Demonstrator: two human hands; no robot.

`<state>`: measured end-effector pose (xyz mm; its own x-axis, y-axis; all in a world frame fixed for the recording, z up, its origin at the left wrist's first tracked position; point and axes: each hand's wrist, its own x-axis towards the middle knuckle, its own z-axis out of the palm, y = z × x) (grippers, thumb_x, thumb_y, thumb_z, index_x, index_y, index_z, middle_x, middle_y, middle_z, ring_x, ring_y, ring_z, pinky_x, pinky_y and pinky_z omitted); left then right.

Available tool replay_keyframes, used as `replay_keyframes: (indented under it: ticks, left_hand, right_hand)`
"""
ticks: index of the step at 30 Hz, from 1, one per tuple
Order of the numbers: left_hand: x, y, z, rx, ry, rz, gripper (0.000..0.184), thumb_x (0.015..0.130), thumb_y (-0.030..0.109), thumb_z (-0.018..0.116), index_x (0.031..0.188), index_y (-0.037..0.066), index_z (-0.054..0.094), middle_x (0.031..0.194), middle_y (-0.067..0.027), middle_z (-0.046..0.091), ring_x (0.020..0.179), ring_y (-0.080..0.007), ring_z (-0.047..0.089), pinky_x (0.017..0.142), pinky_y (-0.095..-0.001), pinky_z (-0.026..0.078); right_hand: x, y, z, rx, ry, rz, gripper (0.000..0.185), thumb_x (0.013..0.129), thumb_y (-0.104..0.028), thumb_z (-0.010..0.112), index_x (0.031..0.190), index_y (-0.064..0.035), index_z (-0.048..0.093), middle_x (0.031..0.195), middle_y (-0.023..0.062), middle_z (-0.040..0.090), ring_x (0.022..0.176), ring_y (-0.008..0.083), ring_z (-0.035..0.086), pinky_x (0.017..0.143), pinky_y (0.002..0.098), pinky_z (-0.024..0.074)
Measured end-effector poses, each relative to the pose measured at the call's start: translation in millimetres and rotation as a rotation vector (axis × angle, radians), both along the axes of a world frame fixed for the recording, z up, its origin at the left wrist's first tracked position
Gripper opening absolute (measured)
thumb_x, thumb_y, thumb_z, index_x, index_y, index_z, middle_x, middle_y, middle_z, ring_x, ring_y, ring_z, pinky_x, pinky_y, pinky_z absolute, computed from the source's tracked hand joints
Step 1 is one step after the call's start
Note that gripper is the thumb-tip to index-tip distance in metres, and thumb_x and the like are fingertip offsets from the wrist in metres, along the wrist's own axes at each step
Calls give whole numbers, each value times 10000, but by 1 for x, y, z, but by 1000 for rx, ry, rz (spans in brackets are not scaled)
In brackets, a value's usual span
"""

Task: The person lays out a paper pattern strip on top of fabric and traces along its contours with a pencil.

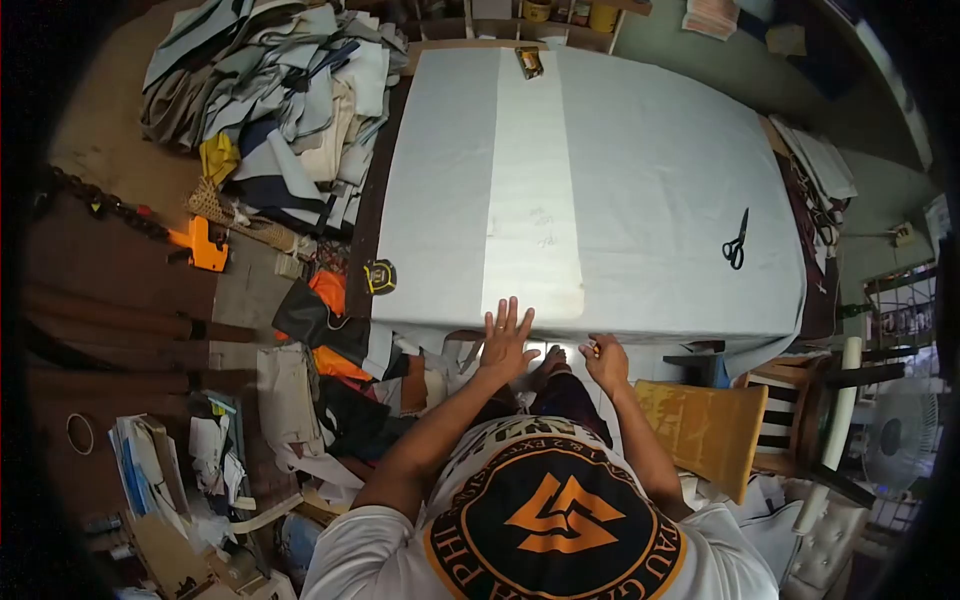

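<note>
Currently: one left grip [507, 345], fingers spread at the near end of one pale strip [530, 180]; one right grip [606, 366], fingers curled, any pinched item unidentifiable. Risk: strip could skew or cloth wrinkle, should the left grip push sideways. Count: one strip, extending ahead of the left grip; one grey cloth [660, 150], beneath; one tape measure [380, 277], left of both grips; one scissors [738, 240], ahead-right; one small packet [529, 63], farthest ahead.

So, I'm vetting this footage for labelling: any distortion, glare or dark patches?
Head view: the edges of the grey cloth bow, likely wide-lens distortion; corners fall to black. Same view: the white strip looks brightest toward its near end, marks too faint to read; the left hand looks sharp.
</note>
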<state>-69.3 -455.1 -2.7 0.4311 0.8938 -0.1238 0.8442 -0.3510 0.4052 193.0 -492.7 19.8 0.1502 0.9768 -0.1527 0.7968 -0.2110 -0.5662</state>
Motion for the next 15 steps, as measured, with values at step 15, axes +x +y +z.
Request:
replay_keyframes:
  ticks: [15]
  left_hand:
    - [-9,2,9,-12,-7,-37,1127,811,567,823,1693,180,237,1746,-273,32,1618,-460,27,1270,-646,102]
  right_hand:
    - [-36,-1,2,230,189,-48,233,926,-177,714,865,45,675,897,218,626,884,403,592,831,475,480]
